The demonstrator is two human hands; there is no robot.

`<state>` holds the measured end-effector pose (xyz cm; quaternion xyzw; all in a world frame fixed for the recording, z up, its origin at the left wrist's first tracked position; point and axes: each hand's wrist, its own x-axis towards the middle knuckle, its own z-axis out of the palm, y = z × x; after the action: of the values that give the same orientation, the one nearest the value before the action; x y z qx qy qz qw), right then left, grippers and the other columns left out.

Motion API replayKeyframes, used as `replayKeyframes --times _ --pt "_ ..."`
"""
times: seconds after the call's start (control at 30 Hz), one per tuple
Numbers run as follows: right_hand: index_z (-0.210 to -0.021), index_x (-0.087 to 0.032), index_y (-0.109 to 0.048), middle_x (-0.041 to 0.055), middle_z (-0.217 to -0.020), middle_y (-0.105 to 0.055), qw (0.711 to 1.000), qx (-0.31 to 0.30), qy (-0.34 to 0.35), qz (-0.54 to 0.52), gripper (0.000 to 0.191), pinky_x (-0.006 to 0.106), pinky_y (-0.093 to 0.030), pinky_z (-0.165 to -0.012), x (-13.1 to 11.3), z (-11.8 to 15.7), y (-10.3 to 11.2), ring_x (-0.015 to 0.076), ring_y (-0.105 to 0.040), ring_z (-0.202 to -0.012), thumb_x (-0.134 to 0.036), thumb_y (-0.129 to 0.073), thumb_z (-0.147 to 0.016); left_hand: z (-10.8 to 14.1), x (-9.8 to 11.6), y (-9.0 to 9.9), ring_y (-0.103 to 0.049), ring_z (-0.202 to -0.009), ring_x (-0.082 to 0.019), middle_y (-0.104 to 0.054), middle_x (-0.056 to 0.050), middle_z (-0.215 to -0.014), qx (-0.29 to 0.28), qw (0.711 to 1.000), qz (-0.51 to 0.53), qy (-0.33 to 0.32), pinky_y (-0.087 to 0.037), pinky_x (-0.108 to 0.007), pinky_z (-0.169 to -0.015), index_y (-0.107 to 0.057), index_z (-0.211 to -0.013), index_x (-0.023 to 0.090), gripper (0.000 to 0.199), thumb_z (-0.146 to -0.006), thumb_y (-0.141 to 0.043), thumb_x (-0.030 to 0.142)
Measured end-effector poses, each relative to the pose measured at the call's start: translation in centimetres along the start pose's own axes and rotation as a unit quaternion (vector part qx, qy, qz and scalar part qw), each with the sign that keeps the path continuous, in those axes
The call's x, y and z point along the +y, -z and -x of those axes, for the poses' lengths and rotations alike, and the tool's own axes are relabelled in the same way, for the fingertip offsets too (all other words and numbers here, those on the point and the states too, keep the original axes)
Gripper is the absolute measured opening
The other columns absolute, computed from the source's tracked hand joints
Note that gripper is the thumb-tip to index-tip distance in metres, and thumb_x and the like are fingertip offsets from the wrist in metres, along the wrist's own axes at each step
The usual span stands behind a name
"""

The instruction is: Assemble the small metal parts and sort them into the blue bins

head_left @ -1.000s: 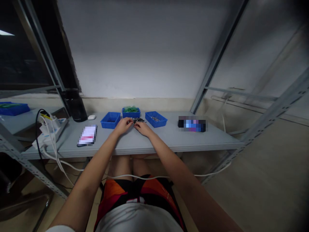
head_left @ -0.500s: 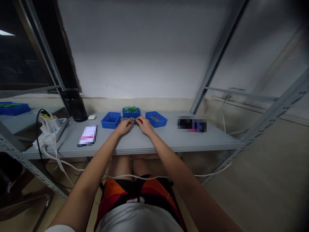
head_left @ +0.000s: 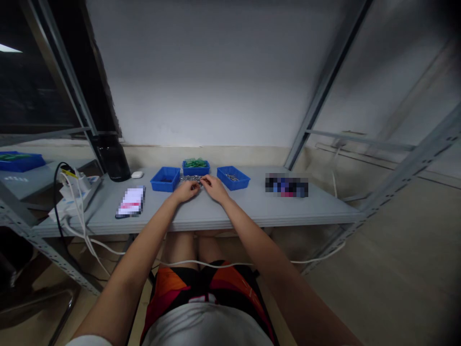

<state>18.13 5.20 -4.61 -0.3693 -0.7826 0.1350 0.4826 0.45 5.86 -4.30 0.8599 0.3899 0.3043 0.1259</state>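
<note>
A pile of small silvery metal pieces [head_left: 190, 179] lies on the grey table, just beyond my hands. My left hand [head_left: 186, 190] rests at the near side of the pile, fingers curled together; whatever they hold is too small to name. Close by on the right, my right hand [head_left: 213, 186] has its thumb and forefinger pinched at the pile's edge, and its contents are also too small to make out. Around the pile stand a blue bin [head_left: 156, 184] on the left, a blue bin [head_left: 196, 171] of green pieces behind, and a blue bin [head_left: 239, 184] with metal pieces on the right.
On the left are a phone [head_left: 131, 201], a white case [head_left: 137, 175], a black bottle [head_left: 114, 158] and a power strip [head_left: 77, 197] with cables. A blurred-out dark object [head_left: 286, 185] lies on the right. Metal shelf posts [head_left: 326, 86] frame the table [head_left: 259, 211].
My left hand has drawn slightly nearer to me, off the pile's near edge. My right hand has shifted a little left. The bins stay where they were.
</note>
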Motion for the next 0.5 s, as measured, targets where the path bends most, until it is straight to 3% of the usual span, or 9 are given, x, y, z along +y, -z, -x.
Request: replayKeyframes --times 0.3,0.5 --pt "-0.091 -0.018 -0.065 0.0051 -0.085 -0.068 0.998 0.042 -0.044 0.001 0.02 0.028 -0.043 -0.077 0.9 -0.3 0.1 0.017 -0.059 -0.076 -0.03 -0.049 -0.088 -0.1 0.2 0.6 -0.058 -0.071 -0.017 -0.068 -0.008 -0.087 0.105 0.992 -0.049 0.045 -0.045 -0.028 -0.071 -0.064 -0.089 0.014 0.018 -0.086 -0.05 0.024" --pt "-0.089 -0.018 -0.066 0.0057 -0.087 -0.069 0.997 -0.026 -0.06 0.036 0.017 0.027 -0.043 -0.073 1.7 -0.1 -0.1 0.017 -0.059 -0.076 -0.026 -0.052 -0.087 0.0 0.8 0.9 -0.058 -0.073 -0.017 -0.067 -0.008 -0.087 0.138 0.989 -0.019 0.047 -0.045 -0.028 -0.073 -0.063 -0.091 0.014 0.017 -0.087 -0.049 0.023"
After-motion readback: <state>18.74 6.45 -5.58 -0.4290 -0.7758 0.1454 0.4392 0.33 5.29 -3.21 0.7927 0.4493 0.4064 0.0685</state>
